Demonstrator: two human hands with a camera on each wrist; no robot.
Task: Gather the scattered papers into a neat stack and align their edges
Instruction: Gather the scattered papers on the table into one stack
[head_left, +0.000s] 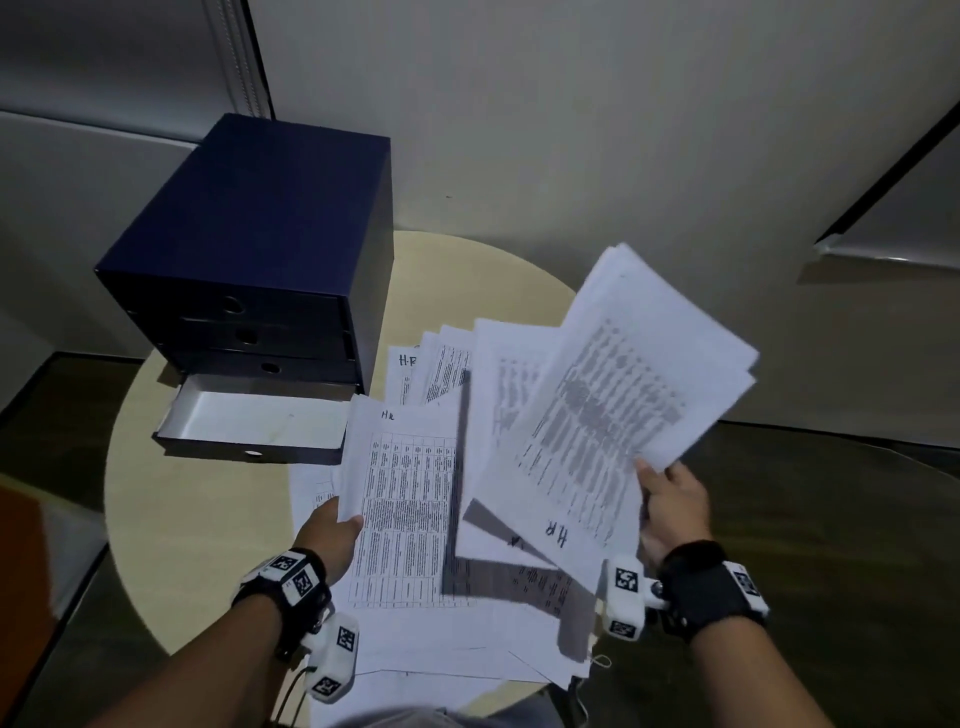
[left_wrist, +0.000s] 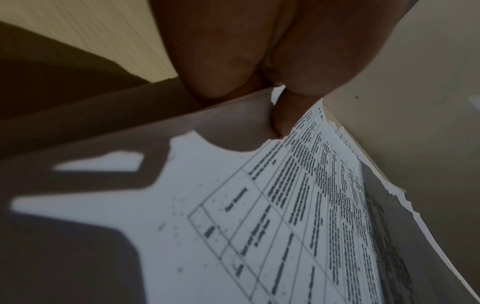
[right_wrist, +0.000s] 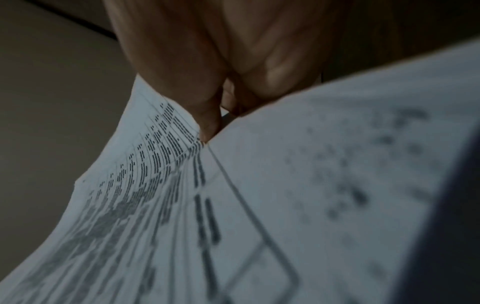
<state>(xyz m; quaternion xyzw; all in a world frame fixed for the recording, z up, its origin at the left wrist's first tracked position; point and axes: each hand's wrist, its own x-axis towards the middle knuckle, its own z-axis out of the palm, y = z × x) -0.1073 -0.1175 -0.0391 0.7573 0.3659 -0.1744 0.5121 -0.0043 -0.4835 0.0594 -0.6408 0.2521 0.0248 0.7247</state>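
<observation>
White printed sheets with tables lie scattered and overlapping on the round cream table (head_left: 208, 525). My left hand (head_left: 335, 525) pinches the left edge of a raised bundle of papers (head_left: 410, 499), thumb on top; the left wrist view shows that bundle (left_wrist: 259, 226) held by the thumb (left_wrist: 281, 117). My right hand (head_left: 670, 499) grips a second bundle (head_left: 618, 395), lifted and tilted to the right above the table. Seen from the right wrist, that sheaf (right_wrist: 233, 205) is pinched at its edge. More loose sheets (head_left: 447, 364) lie underneath, some marked "HR".
A dark blue drawer box (head_left: 260, 244) stands on the table's back left, its bottom drawer (head_left: 249, 426) pulled out and showing a white inside. The wall is close behind the table. Dark floor surrounds the table on both sides.
</observation>
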